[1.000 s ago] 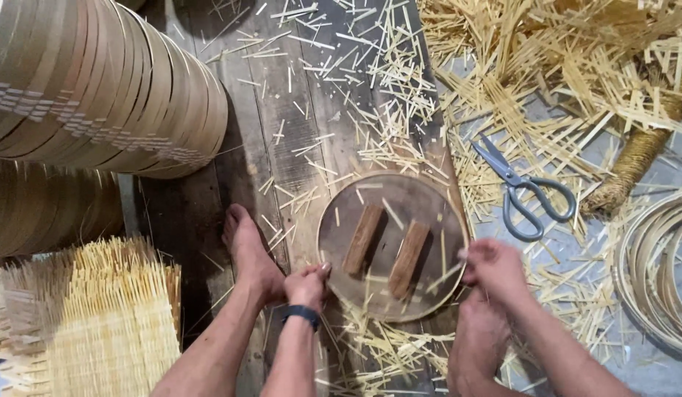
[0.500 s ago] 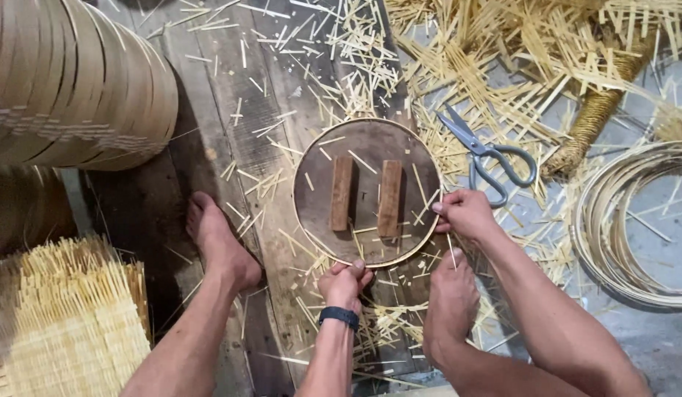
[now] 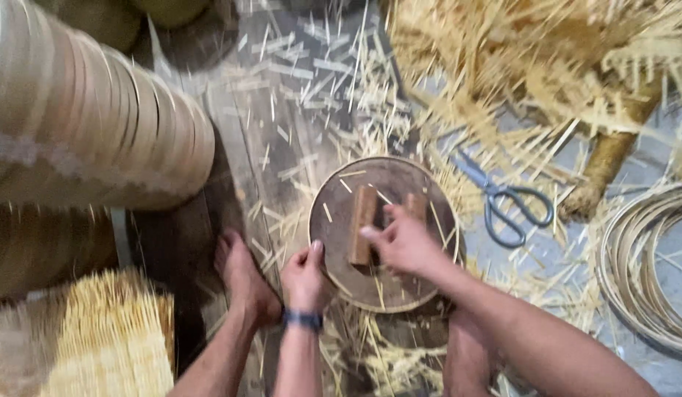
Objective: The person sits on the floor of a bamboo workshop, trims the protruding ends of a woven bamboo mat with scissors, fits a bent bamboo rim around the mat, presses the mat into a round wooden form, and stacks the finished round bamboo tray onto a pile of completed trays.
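1. Round wooden disc (image 3: 429,213) with two upright wooden blocks (image 3: 361,224), lying at centre of frame on plank floor (image 3: 282,140).
2. Left hand (image 3: 306,279) clasping the disc's lower-left rim, thumb over the edge.
3. Right hand (image 3: 406,242) laid over the disc, fingers curled against the blocks; grip unclear through blur.
4. Bare foot (image 3: 242,279) just left of the left hand.
5. Scissors (image 3: 503,202) right of the disc, among bamboo slivers (image 3: 503,81).
6. Stacked bamboo hoops (image 3: 91,140) at upper left; coiled strips (image 3: 639,265) at right edge.
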